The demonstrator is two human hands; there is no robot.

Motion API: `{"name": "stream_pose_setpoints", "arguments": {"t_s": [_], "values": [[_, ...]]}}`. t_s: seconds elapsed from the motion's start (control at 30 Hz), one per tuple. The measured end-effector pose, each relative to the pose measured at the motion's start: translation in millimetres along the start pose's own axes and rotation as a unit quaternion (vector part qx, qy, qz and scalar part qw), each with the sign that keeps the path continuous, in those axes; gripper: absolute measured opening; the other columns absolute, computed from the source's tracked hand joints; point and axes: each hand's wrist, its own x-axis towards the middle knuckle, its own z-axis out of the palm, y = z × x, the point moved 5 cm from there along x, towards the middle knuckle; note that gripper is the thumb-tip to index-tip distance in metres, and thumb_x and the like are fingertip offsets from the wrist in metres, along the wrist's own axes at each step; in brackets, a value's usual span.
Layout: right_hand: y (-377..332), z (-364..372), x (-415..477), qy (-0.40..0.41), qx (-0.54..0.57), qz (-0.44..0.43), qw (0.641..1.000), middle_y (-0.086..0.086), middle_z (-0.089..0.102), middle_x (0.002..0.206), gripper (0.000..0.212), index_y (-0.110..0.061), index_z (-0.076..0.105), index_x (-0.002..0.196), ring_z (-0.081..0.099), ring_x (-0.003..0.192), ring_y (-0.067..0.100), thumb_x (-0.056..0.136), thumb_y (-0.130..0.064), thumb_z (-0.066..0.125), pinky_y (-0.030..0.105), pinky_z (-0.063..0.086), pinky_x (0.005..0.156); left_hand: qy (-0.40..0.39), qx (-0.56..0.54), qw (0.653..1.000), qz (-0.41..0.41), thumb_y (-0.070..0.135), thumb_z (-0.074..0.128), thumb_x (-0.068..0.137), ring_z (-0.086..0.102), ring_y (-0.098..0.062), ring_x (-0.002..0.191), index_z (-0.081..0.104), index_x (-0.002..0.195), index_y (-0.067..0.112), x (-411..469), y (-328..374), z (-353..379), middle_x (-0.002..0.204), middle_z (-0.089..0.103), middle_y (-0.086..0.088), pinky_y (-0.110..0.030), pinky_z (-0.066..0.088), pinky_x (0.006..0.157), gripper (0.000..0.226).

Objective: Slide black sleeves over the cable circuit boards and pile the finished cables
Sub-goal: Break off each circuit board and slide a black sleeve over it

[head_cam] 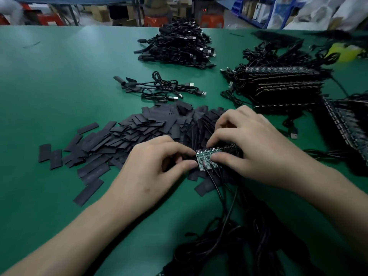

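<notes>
On the green bench (59,86), your left hand (157,162) and right hand (256,148) pinch the circuit boards (207,159); black sleeves (139,126) lie left of the boards, nearer your left hand.

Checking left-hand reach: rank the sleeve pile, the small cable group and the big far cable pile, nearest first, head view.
1. sleeve pile, right beside the left hand.
2. small cable group, mid-table beyond it.
3. big cable pile, far back.
</notes>
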Motion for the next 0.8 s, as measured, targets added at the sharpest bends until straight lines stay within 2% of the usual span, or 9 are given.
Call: {"name": "stream_pose_setpoints", "arguments": {"t_s": [0.13,0.2,0.27,0.33,0.43,0.5,0.6,0.8], "values": [[1,1,-1,0.037,0.105,0.008,0.994,-0.018,0.052,0.105,0.022,-0.038,0.064,0.095,0.045,0.108,0.005,0.083,-0.055,0.06,0.032,0.04,0.097,0.01,-0.026,1.0,-0.007,0.046,0.072,0.083,0.063,-0.01,0.077,0.079,0.095,0.035,2,2,2,0.079,0.068,0.011,-0.015,0.043,0.068,0.018],[-1,1,-4,0.067,0.162,0.007,0.984,-0.02,0.059,0.095,0.014,-0.036,0.062,0.092,0.054,0.094,-0.003,0.085,-0.047,0.067,0.016,0.039,0.082,0.009,-0.073,0.997,-0.028,0.051,0.071,0.081,0.063,-0.015,0.074,0.078,0.093,0.038,2,3,3,0.08,0.07,0.009,-0.021,0.046,0.066,0.02],[-2,1,-6,0.084,0.23,0.015,0.969,-0.022,0.064,0.089,0.012,-0.034,0.063,0.09,0.06,0.083,-0.009,0.086,-0.039,0.073,0.01,0.04,0.071,0.005,-0.132,0.99,-0.05,0.051,0.076,0.081,0.064,-0.01,0.069,0.078,0.089,0.035,1,2,4,0.079,0.073,0.008,-0.024,0.049,0.065,0.018],[-2,3,-6,0.079,0.287,0.022,0.954,-0.021,0.068,0.092,0.012,-0.033,0.065,0.09,0.065,0.089,-0.002,0.085,-0.039,0.075,0.015,0.045,0.076,0.005,-0.168,0.984,-0.06,0.046,0.076,0.081,0.063,-0.007,0.066,0.079,0.084,0.031,1,1,4,0.075,0.074,0.006,-0.025,0.049,0.064,0.015],[-1,6,-5,0.047,0.352,0.037,0.934,-0.015,0.073,0.088,0.011,-0.032,0.072,0.088,0.068,0.084,0.002,0.085,-0.041,0.078,0.032,0.053,0.083,0.006,-0.216,0.974,-0.069,0.04,0.075,0.081,0.063,-0.016,0.064,0.079,0.083,0.028,2,1,3,0.073,0.074,0.001,-0.029,0.049,0.063,0.012],[-1,7,-6,0.03,0.376,0.036,0.926,-0.012,0.074,0.085,0.009,-0.031,0.074,0.087,0.069,0.08,0.004,0.087,-0.04,0.077,0.037,0.054,0.082,-0.014,-0.252,0.965,-0.066,0.036,0.077,0.082,0.061,-0.008,0.063,0.079,0.08,0.024,3,4,4,0.07,0.073,0.001,-0.023,0.048,0.062,0.012],[-3,9,-6,0.026,0.405,0.032,0.913,-0.009,0.075,0.084,0.011,-0.03,0.075,0.088,0.068,0.077,0.003,0.085,-0.041,0.074,0.034,0.052,0.078,-0.045,-0.292,0.954,-0.054,0.029,0.074,0.084,0.062,-0.003,0.063,0.077,0.074,0.024,3,7,5,0.067,0.072,0.0,-0.014,0.046,0.066,0.011],[-4,12,-6,0.004,0.451,0.028,0.892,-0.002,0.074,0.082,0.007,-0.02,0.075,0.085,0.065,0.077,0.003,0.088,-0.027,0.077,0.024,0.047,0.08,-0.054,-0.343,0.934,-0.079,0.023,0.074,0.08,0.064,-0.005,0.062,0.078,0.073,0.02,3,6,7,0.065,0.071,-0.003,-0.014,0.049,0.066,0.009]]}}
